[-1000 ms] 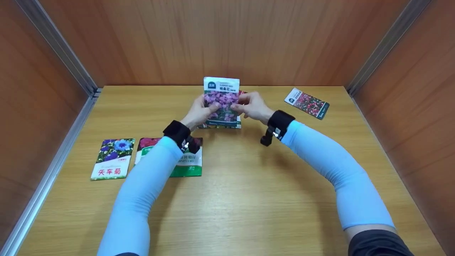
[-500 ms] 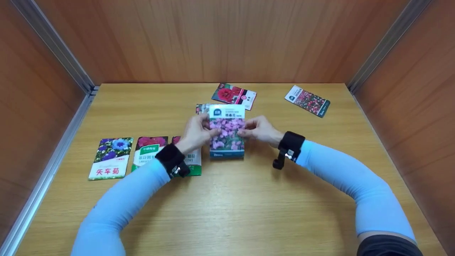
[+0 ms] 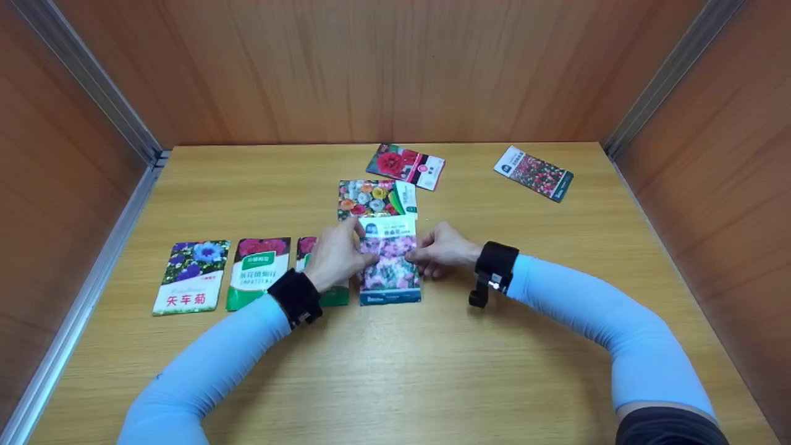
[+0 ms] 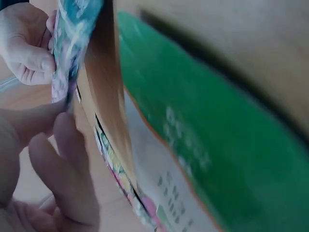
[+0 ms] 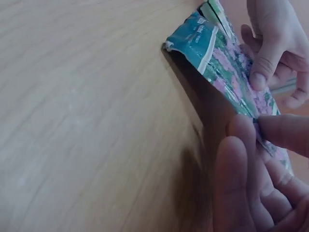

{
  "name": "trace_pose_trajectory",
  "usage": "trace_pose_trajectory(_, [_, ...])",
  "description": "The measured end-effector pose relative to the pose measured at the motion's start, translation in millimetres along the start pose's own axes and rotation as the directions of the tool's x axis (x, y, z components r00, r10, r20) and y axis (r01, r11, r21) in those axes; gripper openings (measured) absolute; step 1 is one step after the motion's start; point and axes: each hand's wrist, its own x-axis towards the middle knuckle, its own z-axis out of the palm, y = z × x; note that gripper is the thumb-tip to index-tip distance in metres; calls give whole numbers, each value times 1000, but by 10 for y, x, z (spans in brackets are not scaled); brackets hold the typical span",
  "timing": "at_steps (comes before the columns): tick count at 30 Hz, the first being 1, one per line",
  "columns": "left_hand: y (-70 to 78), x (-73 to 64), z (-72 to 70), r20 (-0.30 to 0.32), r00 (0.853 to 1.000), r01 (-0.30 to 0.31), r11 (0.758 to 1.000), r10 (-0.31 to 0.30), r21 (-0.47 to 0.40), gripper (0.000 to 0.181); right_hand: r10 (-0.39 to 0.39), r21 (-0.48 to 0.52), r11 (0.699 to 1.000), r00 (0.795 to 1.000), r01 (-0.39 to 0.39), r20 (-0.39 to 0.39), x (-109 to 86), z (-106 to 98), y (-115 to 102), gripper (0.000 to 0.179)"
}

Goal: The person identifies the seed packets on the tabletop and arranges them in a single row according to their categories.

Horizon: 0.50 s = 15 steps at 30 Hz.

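Observation:
A flower seed packet (image 3: pixel 389 266) with pink-purple blossoms, a white top and a dark teal bottom band is held between both hands. My left hand (image 3: pixel 337 254) pinches its left edge and my right hand (image 3: pixel 446 252) pinches the right edge, thumbs on the front. In the right wrist view the packet (image 5: pixel 229 67) is tilted, with a shadowed gap between it and the tabletop. Beneath the left hand and wrist lies a green-and-white seed packet (image 3: pixel 305 246), partly covered; its green end (image 4: pixel 193 92) shows large in the left wrist view.
Left of it lie another green-and-white packet (image 3: pixel 256 272) and a blue-flower packet (image 3: pixel 190 278). Behind the hands lie a mixed-colour flower packet (image 3: pixel 371 198) and a red-flower packet (image 3: pixel 405 165). One more packet (image 3: pixel 534 174) is at the back right. Wooden walls (image 3: pixel 383 68) enclose the table.
Both hands have brought the pink-flower packet from the back of the table toward the front and lower. The mixed-colour and red-flower packets behind have come into view.

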Motion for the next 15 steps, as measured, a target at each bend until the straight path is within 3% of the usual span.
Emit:
trace_pose_trajectory(6, [-45,-19,3,9,999,-34,975,33,222,37,35,-56,998,999,-35,-14,33,96,-1,36])
trace_pose_trajectory(15, [-52,-33,30,37,999,-25,953,15,301,38,36,-119,992,998,-43,-58,42,132,3,36])
